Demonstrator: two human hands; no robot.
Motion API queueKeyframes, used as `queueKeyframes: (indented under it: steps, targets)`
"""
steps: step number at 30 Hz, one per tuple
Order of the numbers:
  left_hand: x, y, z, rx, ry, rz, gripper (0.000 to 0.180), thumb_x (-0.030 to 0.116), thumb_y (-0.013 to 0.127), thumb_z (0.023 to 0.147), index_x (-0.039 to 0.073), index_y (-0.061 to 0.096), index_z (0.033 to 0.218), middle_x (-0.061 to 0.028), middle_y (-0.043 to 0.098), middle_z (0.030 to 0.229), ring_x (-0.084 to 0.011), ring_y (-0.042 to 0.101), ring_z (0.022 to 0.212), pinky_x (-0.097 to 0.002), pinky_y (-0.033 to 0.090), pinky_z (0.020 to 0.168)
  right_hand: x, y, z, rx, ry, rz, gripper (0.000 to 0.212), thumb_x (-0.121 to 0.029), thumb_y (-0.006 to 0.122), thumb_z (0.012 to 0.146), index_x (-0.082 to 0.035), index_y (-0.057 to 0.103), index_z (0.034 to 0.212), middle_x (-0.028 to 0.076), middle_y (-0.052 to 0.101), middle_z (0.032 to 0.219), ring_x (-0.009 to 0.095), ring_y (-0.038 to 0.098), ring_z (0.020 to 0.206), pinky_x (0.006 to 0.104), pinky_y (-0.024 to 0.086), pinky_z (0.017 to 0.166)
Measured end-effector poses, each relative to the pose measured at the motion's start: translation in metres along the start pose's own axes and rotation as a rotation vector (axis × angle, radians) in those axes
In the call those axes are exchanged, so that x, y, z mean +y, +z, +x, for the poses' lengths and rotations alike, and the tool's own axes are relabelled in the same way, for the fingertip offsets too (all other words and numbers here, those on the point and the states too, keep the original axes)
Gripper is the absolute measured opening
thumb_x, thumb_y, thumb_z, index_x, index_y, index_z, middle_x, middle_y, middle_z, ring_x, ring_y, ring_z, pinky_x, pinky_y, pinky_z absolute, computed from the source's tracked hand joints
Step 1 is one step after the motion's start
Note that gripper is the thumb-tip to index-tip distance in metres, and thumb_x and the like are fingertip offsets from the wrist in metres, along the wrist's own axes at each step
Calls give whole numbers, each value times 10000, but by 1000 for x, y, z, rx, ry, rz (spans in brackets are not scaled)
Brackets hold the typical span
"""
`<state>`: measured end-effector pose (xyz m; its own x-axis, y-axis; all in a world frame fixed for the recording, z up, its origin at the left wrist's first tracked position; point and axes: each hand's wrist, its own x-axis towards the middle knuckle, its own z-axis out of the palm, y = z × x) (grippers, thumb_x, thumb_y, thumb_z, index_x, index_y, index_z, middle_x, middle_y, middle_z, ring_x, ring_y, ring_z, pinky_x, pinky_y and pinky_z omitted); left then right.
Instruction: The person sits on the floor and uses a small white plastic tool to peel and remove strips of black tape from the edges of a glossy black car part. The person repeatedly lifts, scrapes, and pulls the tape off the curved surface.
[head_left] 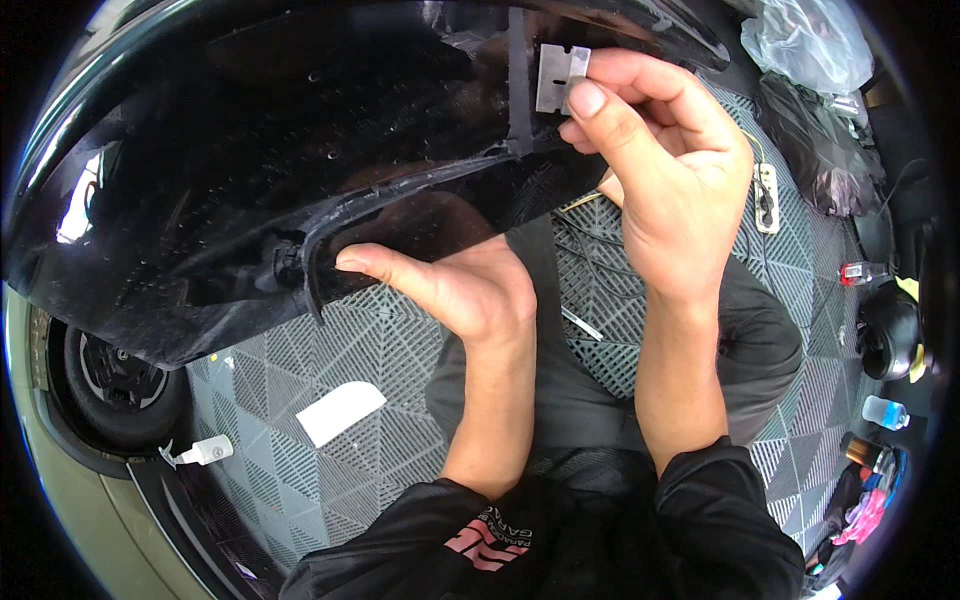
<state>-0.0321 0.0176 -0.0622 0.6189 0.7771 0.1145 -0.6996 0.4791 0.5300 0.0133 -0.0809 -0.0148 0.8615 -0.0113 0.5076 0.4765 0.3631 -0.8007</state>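
Note:
My right hand (665,170) is raised before the far part of a glossy black car body panel (230,190). Its thumb and fingers pinch the spine of a single-edge razor blade (551,80), whose flat grey face is turned toward me. Next to the blade, a dull grey strip (519,70) runs down the panel. My left hand (480,290) is palm up at the panel's near edge. The left thumb stretches out to the left in front of the panel; the other fingers are hidden at the edge. Pale specks dot the black surface.
A white sheet (340,412) and a spray bottle (205,450) lie on the grey floor mat (400,360) at left, near a wheel (110,385). Cables, a power strip (766,198), plastic bags (810,45) and a small blue-capped bottle (885,412) are at right.

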Motion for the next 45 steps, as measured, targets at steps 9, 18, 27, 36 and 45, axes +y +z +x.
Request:
queueKeyframes:
  steps: [9,18,27,36,45]
  targets:
    - [0,2,-3,26,-11,-24,841,765,440,958,109,471,1484,-80,502,1506,-281,430,1422,-456,301,1233,-2,6,2,53,-40,-80,199,-28,775,909,35,727,1092,85,739,935,120,698,771,233,568,690]
    - [-2,3,-4,31,1,15,866,779,428,951,106,455,1496,-85,497,1508,-280,426,1424,-460,303,1232,5,11,3,104,-147,-116,175,-26,773,914,24,719,1072,55,724,908,86,663,752,219,563,678]
    - [-3,7,-5,8,-31,20,913,808,412,934,108,422,1520,-86,459,1544,-284,408,1439,-469,303,1228,8,11,7,108,-219,-72,170,-35,784,913,13,717,1062,44,725,922,72,643,752,221,545,666]
    - [-2,6,-6,-11,-70,17,939,821,445,910,112,411,1524,-94,440,1554,-292,390,1446,-472,295,1231,10,9,8,61,-253,-103,153,15,760,917,25,708,1061,55,733,954,74,654,811,214,540,739]
    - [-3,-1,-4,-38,-94,-5,966,823,446,903,100,380,1539,-111,398,1573,-302,361,1461,-488,282,1236,13,8,9,67,-315,-204,144,36,756,913,29,710,1049,65,740,956,78,667,823,217,547,756]
